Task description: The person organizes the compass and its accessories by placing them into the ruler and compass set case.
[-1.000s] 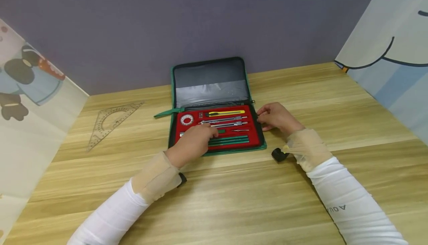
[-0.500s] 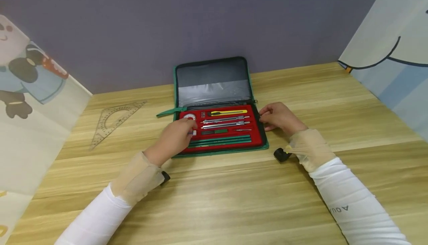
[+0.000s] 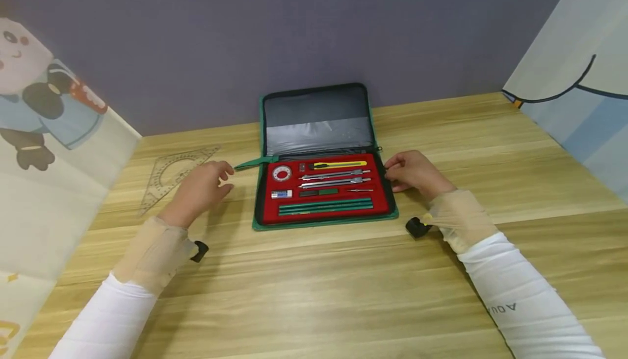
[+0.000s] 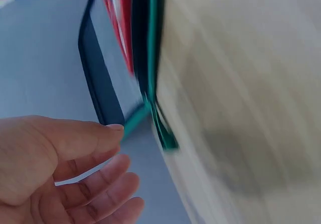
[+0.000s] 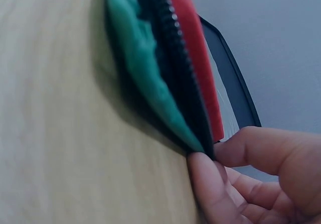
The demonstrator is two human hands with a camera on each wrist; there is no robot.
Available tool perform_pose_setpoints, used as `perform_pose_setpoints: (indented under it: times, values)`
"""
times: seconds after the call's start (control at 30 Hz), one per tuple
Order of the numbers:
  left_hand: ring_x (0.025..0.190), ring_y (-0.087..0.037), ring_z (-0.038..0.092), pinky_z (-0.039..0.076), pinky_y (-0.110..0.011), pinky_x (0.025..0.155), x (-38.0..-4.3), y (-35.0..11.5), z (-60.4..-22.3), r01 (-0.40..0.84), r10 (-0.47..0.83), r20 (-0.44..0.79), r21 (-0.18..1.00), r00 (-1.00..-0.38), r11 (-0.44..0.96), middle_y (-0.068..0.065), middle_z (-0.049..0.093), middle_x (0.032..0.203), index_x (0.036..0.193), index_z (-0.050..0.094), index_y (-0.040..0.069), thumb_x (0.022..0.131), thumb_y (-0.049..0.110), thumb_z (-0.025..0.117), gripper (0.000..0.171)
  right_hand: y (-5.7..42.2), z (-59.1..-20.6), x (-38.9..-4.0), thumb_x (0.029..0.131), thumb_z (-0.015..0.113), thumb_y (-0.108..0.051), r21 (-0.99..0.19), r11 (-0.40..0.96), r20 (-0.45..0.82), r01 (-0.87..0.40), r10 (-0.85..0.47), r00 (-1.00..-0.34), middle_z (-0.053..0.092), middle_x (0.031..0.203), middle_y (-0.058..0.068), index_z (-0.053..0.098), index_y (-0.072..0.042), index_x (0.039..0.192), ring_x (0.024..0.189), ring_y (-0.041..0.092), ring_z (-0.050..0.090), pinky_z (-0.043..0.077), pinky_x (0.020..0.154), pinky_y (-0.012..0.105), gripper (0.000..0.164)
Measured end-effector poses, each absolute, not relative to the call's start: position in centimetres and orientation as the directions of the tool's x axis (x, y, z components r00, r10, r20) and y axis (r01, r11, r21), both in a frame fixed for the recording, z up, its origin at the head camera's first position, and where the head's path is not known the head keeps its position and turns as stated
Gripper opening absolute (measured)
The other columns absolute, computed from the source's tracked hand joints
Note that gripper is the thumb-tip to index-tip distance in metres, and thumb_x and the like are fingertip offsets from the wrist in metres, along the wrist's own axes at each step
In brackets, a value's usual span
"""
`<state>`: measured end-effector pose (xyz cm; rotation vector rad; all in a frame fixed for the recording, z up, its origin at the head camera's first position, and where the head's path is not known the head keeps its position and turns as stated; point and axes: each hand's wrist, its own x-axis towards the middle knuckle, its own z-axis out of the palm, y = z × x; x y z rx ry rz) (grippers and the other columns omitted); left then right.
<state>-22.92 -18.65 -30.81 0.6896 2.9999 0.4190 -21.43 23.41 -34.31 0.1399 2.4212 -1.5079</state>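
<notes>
A green zip case [image 3: 385, 209] lies open, its lid [image 3: 314, 105] tilted back toward the grey wall. Its red insert bears green pencils [image 3: 324, 205], an eraser [image 3: 281, 194], compasses [image 3: 333, 183], a yellow utility knife [image 3: 338, 165] and a round white ring [image 3: 282, 173]. My right hand [image 3: 414, 172] pinches the case's right edge; in the right wrist view thumb and finger meet at the zipper edge [image 5: 173, 33]. Holding nothing, my left hand [image 3: 198, 193] hovers left of the case with loosely bent fingers, close to its green strap [image 3: 252, 163].
A clear set square [image 3: 154, 184] with a protractor arc lies on the wooden table [image 3: 314, 293] at the left, partly behind my left hand. The grey wall [image 3: 196, 48] rises behind the case; walls with cartoon figures stand at both sides.
My left hand has moved left from over the insert to beside the case, uncovering the pencils, eraser and ring. The right hand stays at the case's right edge. The view has shifted slightly.
</notes>
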Motion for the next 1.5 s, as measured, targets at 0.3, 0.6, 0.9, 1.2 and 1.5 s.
perform_pose_setpoints:
  times: [0.3,0.6,0.9,1.2,1.5]
  values:
    - [0.091,-0.045,0.058,0.045,-0.055,0.078,-25.5,-25.5,-29.6,0.245,0.271,-0.046,0.304,-0.961,0.921,-0.033,0.059,0.106,0.115,0.054,-0.011,0.09,0.012,0.058,0.034,23.4,-34.4,-21.5,0.088,0.055,0.0,-0.861,0.449,-0.296,0.237,-0.063,-0.953,0.054,0.094,0.012,0.048,0.013,0.117,0.072,0.009,0.056,0.056,0.062,0.025,0.033]
    - [0.095,-0.05,0.055,0.045,-0.057,0.08,-28.0,-30.8,-31.2,0.114,0.151,-0.11,0.287,-0.982,0.951,-0.035,0.056,0.112,0.114,0.055,-0.015,0.089,0.018,0.056,0.04,23.3,-34.3,-21.5,0.088,0.055,0.0,-0.861,0.448,-0.299,0.24,-0.065,-0.952,0.054,0.094,0.011,0.047,0.013,0.118,0.072,0.01,0.056,0.056,0.062,0.025,0.034]
    - [0.088,-0.052,0.054,0.047,-0.055,0.075,-29.4,-32.7,-31.8,0.042,0.082,-0.154,0.249,-0.985,0.968,-0.037,0.056,0.104,0.102,0.053,-0.02,0.086,0.02,0.054,0.043,23.3,-34.3,-21.6,0.088,0.055,-0.001,-0.854,0.459,-0.305,0.244,-0.063,-0.95,0.053,0.094,0.01,0.047,0.013,0.119,0.074,0.01,0.056,0.056,0.062,0.025,0.034]
    - [0.048,-0.014,0.035,0.035,-0.03,0.047,-29.7,-32.8,-32.3,-0.016,0.045,-0.23,0.257,-0.972,0.966,0.004,0.036,0.047,0.049,0.039,0.015,0.08,0.022,0.055,0.036,23.2,-34.0,-21.5,0.088,0.055,0.0,-0.852,0.457,-0.313,0.255,-0.056,-0.948,0.053,0.096,0.011,0.047,0.012,0.12,0.074,0.01,0.056,0.056,0.063,0.025,0.035]
    - [0.059,-0.028,0.052,0.048,-0.04,0.052,-29.7,-33.2,-32.9,-0.077,-0.023,-0.226,0.233,-0.974,0.969,-0.013,0.055,0.06,0.054,0.051,0.005,0.085,0.022,0.056,0.035,23.2,-34.1,-21.6,0.089,0.054,-0.001,-0.838,0.479,-0.322,0.262,-0.046,-0.946,0.054,0.098,0.015,0.048,0.012,0.119,0.073,0.01,0.058,0.056,0.064,0.026,0.034]
